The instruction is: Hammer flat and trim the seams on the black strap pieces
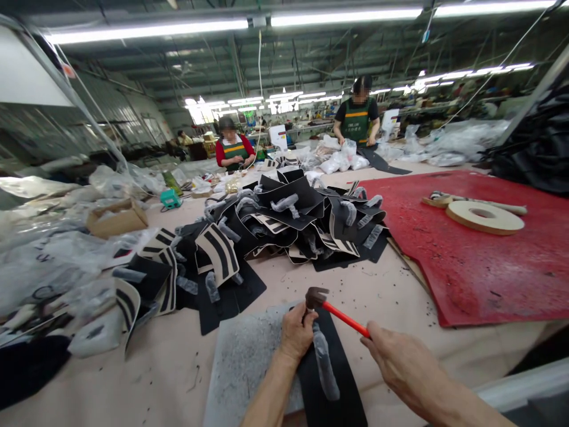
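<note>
The right hand (398,362) is closed around the orange handle of a hammer (331,307), fingers clamped on its lower end; the hammer's long axis runs from that hand up and to the left, its dark head raised just above the left hand (297,332); the left hand's fingers are curled together and press on the top end of a black strip (331,379), though what they pinch is hidden beneath them; the strip lies lengthwise away from the person, its near end cut off by the frame's bottom edge, resting partly on a grey slab (244,362) on the counter (368,290); a pale foam piece (323,365) lies along the strip; beyond sits a pile of black and striped pieces (275,228); right, a red mat (480,261) carries a tape roll (484,217); two workers in green vests (358,118) stand far off; writing on a vest is too small to read.
</note>
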`<state>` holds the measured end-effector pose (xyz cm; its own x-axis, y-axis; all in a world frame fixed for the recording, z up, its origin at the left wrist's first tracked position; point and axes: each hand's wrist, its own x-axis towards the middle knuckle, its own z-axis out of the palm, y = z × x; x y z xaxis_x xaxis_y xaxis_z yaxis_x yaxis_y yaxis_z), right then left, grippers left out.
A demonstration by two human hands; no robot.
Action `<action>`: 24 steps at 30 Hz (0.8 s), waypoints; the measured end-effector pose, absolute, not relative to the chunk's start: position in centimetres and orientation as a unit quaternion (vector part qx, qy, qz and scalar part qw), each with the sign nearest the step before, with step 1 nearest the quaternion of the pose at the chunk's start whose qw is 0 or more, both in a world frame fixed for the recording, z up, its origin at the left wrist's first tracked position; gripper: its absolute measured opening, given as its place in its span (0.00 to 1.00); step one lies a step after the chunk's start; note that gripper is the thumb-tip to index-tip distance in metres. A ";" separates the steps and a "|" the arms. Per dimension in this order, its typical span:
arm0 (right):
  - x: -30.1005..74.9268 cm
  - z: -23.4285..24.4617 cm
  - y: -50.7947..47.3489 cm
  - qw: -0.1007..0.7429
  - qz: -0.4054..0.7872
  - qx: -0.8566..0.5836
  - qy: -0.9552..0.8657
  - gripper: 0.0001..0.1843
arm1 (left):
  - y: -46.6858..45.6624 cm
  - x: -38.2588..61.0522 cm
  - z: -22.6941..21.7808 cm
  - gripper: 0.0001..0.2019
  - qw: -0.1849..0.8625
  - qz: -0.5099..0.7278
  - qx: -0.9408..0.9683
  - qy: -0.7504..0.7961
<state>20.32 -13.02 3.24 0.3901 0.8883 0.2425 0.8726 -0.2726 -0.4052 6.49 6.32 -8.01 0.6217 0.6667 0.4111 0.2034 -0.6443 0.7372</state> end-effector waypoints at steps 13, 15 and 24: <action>20.2 2.1 -13.3 0.202 -0.008 -0.797 -0.569 0.12 | 6.3 6.3 -8.1 0.06 0.342 0.337 0.842 0.247; 21.3 0.4 -13.9 0.152 0.046 -0.831 -0.533 0.12 | 6.3 6.3 -8.1 0.06 0.340 0.337 0.843 0.246; 23.4 -4.9 -12.1 0.153 -0.015 -0.882 -0.445 0.14 | 6.3 6.4 -7.5 0.05 0.335 0.342 0.842 0.249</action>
